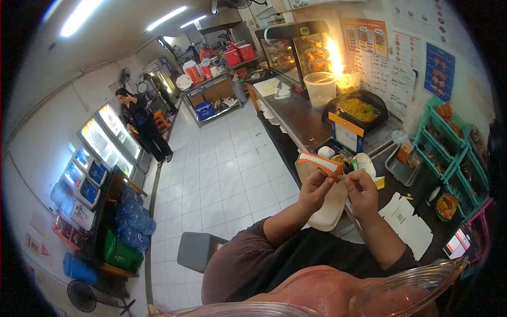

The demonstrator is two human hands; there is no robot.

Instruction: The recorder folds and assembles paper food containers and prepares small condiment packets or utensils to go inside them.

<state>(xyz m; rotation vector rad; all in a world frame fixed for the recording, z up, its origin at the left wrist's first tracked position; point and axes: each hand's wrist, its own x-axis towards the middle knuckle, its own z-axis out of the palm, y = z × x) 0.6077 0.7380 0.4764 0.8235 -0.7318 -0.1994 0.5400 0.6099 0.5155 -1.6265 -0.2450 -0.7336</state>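
Observation:
My left hand [316,193] is closed, its thumb and fingers pinching an orange packet [330,167] with a white zigzag band. At the packet's near right end, the fingertips of my right hand [361,194] are pinched together on it. Whether they hold a small torn piece or the packet's corner is too small to tell. Beneath my forearms a long pale white container [326,207] lies at the counter's edge. Just beyond my hands sit a white-and-green package [364,165] and a dark tray with food in it.
An orange-and-blue card stand [346,133], a black tray of yellow food [381,107] and a clear tub [320,90] stand farther along the counter. At right are a metal tray [397,176], green baskets [434,140], a flat white carton [393,224] and a phone [458,243]. A person [138,119] stands across the tiled floor.

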